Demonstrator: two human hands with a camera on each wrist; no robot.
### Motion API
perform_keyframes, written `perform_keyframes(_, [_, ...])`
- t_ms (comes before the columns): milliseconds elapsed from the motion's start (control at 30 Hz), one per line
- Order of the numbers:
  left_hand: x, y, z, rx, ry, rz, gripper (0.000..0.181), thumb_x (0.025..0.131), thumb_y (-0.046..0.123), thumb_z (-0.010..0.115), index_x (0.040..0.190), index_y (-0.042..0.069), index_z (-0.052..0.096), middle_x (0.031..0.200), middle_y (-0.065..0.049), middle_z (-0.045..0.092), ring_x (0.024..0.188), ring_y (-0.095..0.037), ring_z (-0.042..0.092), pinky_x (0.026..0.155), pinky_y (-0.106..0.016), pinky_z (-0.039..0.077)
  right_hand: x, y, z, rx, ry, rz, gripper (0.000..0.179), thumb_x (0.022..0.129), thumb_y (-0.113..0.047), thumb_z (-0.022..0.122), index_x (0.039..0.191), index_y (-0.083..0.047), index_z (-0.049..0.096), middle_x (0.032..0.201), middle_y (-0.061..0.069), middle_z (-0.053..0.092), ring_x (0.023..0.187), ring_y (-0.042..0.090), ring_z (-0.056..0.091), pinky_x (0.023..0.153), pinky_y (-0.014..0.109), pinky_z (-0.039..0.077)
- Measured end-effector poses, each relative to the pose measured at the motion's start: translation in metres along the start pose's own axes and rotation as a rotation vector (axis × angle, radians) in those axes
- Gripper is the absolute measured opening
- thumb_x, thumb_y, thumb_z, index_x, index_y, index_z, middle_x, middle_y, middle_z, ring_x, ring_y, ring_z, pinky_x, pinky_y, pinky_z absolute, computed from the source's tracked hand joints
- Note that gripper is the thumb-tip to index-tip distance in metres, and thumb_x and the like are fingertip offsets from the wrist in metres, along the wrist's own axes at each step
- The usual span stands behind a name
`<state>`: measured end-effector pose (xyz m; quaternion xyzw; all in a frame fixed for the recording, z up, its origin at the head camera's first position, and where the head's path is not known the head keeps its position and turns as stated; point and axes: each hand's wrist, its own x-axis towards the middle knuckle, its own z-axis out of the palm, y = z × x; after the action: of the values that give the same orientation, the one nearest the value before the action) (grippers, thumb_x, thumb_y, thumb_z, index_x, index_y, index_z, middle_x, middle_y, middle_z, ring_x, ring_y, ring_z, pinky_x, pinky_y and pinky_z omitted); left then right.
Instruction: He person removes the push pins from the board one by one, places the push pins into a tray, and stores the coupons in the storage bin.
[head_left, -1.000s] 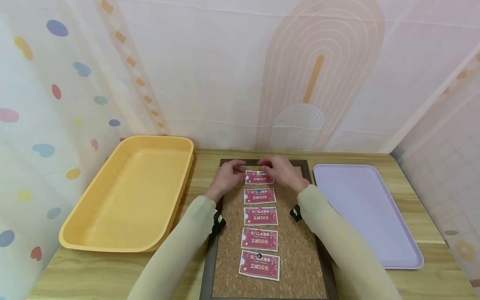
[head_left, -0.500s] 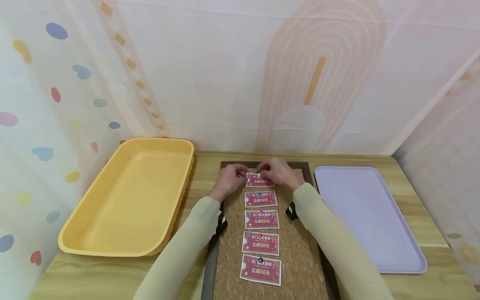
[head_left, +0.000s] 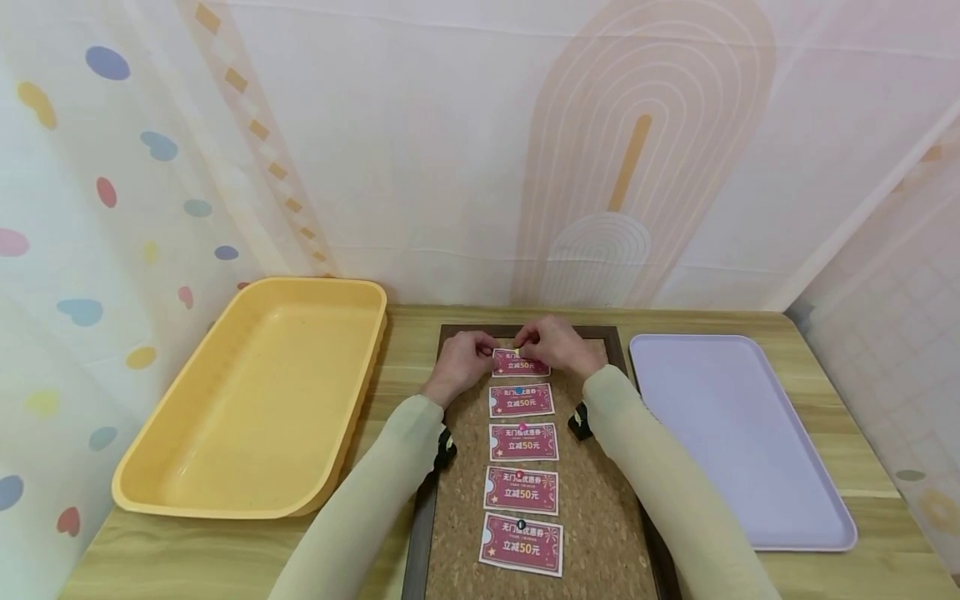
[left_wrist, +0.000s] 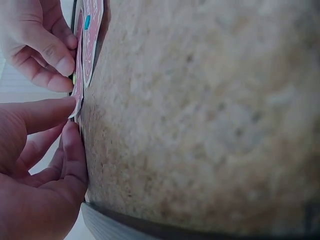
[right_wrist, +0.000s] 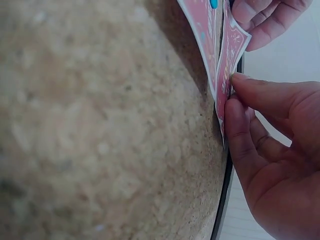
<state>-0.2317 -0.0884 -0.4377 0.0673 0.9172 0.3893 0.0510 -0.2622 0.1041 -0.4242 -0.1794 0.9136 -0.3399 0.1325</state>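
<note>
A small yellow-headed pin (head_left: 517, 351) is being pinched between the thumb and forefinger of a person's right hand (head_left: 558, 346) at the upper edge of a crimson-and-white rectangular paper coupon (head_left: 522, 366). The coupon's left corner is being held between the thumb and fingers of the left hand (head_left: 461, 364), and barely any gap is being left between the tips of either of the hands. In both wrist views, the coupon is being seen nearly edge-on.

The coupon is being displayed at the far end of a brown cork board (head_left: 600, 517) with a dark wooden frame (head_left: 422, 537), laid on a light wood-grain tabletop (head_left: 202, 558). Below it, four matching coupons (head_left: 522, 548) are being shown in a column, their upper edges being marked by a blue pin (head_left: 519, 390), a pink pin (head_left: 522, 427), a red pin (head_left: 519, 474) and a black pin (head_left: 521, 525), from far to near. The board is being flanked by a deep yellow tray (head_left: 270, 400) on the left and a shallow lilac tray (head_left: 735, 433) on the right.
</note>
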Motion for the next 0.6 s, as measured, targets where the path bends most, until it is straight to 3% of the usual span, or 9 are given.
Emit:
perform_keyframes(367, [0.0021, -0.0001, -0.0004, -0.038, 0.009, 0.016, 0.019, 0.094, 0.006, 0.074, 0.113, 0.003, 0.077, 0.103, -0.01, 0.076, 0.095, -0.023, 0.071, 0.083, -0.037, 0.056, 0.0023, 0.0028, 0.001, 0.015, 0.012, 0.009, 0.012, 0.096, -0.004, 0.068, 0.105, -0.001, 0.076, 0.089, 0.006, 0.07, 0.072, 0.012, 0.058, 0.063, 0.023, 0.045])
perform_keyframes(600, [0.0014, 0.0001, -0.0022, -0.11, 0.0, -0.011, 0.02, 0.095, 0.005, 0.073, 0.114, 0.001, 0.076, 0.105, -0.012, 0.076, 0.099, -0.025, 0.072, 0.083, -0.037, 0.057, 0.0032, 0.0028, 0.0008, 0.024, 0.007, 0.015, 0.011, 0.095, -0.003, 0.069, 0.103, 0.0, 0.075, 0.089, 0.007, 0.069, 0.073, 0.013, 0.06, 0.064, 0.023, 0.047])
